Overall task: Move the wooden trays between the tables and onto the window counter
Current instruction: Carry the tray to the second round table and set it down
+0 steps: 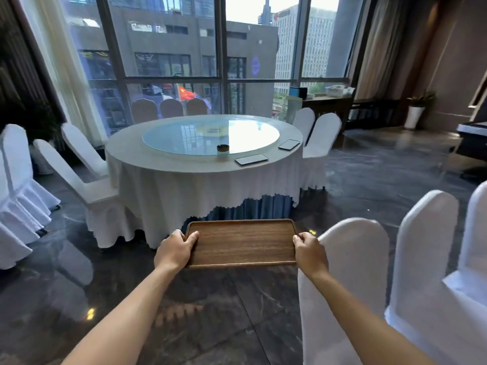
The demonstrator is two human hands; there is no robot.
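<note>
Ahead, facing round table (147,164) w/ glass turntable (210,137), white-covered chairs (342,272) around; carrying wooden tray (242,243) level over dark floor, short of table; left hand (175,250) & right hand (309,252) gripping tray ends, fingers curled around rims.

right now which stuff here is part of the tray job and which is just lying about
Part of the job:
- wooden tray, held level at its short ends by the left hand and the right hand
- round table ahead
- window counter at the back right

Just lying about:
- two dark flat slabs on the table edge
- small dark dish on the glass turntable
- potted plant
</note>
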